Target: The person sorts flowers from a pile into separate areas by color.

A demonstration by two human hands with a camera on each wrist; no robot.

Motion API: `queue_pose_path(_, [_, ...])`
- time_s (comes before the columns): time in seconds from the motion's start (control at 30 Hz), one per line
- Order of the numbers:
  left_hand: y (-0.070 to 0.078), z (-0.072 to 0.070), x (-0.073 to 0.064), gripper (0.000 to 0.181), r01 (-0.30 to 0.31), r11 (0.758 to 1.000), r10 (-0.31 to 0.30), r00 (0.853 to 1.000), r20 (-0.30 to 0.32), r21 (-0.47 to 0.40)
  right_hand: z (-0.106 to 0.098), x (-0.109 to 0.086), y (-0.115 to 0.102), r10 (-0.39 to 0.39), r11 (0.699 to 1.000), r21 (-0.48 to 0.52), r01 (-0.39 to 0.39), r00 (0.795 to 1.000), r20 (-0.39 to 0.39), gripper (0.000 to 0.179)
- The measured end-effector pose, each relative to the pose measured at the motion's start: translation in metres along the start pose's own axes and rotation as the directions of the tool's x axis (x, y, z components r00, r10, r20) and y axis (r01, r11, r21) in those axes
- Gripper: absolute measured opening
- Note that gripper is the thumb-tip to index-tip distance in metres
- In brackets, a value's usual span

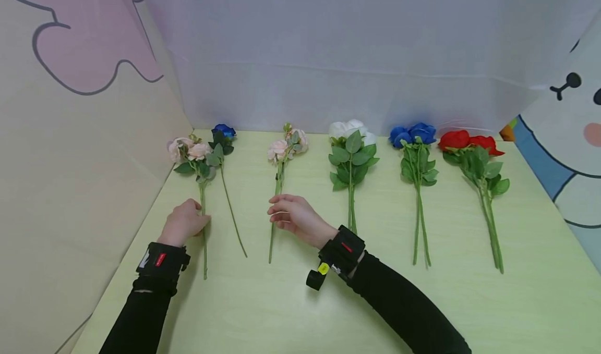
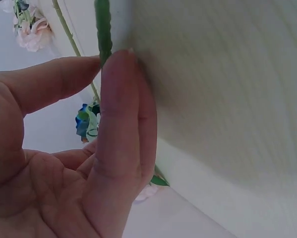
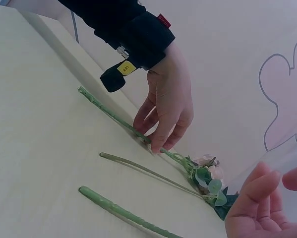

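Observation:
At the left of the table, in the head view, lies a pink flower (image 1: pixel 199 151) with several blooms and a long green stem. My left hand (image 1: pixel 184 222) pinches that stem between thumb and fingers; the left wrist view shows the green stem (image 2: pixel 102 25) at the fingertips. Beside it, a single blue rose (image 1: pixel 224 131) lies with its thin stem slanting. My right hand (image 1: pixel 300 219) is over the stem of a second pink flower (image 1: pixel 278 149), fingers loosely bent. In the right wrist view, thumb and fingers stand apart with nothing between them.
To the right, along the back of the pale table (image 1: pixel 263 307), lie white roses (image 1: pixel 352 130), blue roses (image 1: pixel 413 133) and red roses (image 1: pixel 469 141), stems toward me. A white cloth (image 1: pixel 357 41) hangs behind, and a printed cloth (image 1: pixel 94 187) borders the left.

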State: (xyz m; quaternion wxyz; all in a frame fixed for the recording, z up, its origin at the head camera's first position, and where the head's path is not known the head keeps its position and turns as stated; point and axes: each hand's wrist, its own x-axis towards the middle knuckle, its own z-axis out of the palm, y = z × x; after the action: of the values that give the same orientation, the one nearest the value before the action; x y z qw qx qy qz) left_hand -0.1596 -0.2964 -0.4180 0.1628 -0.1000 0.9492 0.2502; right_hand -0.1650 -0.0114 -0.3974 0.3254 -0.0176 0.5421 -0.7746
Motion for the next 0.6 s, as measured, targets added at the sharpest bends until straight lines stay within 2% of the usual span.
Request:
queue_pose_path(0.13, [-0.0009, -0.0005, 0.0010, 0.044, -0.013, 1.000, 0.012, 1.000, 0.001, 0.016, -0.0033, 0.0009, 0.0025, 0.007, 1.000, 0.002, -0.007, 1.000, 0.000, 0.021])
queue_pose_path(0.27, [-0.0018, -0.0015, 0.0015, 0.045, -0.017, 1.000, 0.017, 1.000, 0.014, -0.010, -0.0057, 0.0014, 0.0036, 0.008, 1.000, -0.001, -0.008, 1.000, 0.003, 0.024])
queue_pose_path(0.47, [-0.0047, -0.0046, 0.0020, 0.048, -0.024, 0.998, 0.027, 0.999, 0.039, -0.064, -0.0064, -0.0004, 0.0019, 0.015, 1.000, -0.001, -0.015, 1.000, 0.000, 0.025])
queue_pose_path(0.6, [-0.0047, -0.0088, 0.0025, 0.051, -0.025, 0.989, 0.033, 0.998, 0.054, -0.146, -0.0069, -0.0020, 0.0006, 0.011, 1.000, -0.003, -0.011, 1.000, 0.003, 0.024])
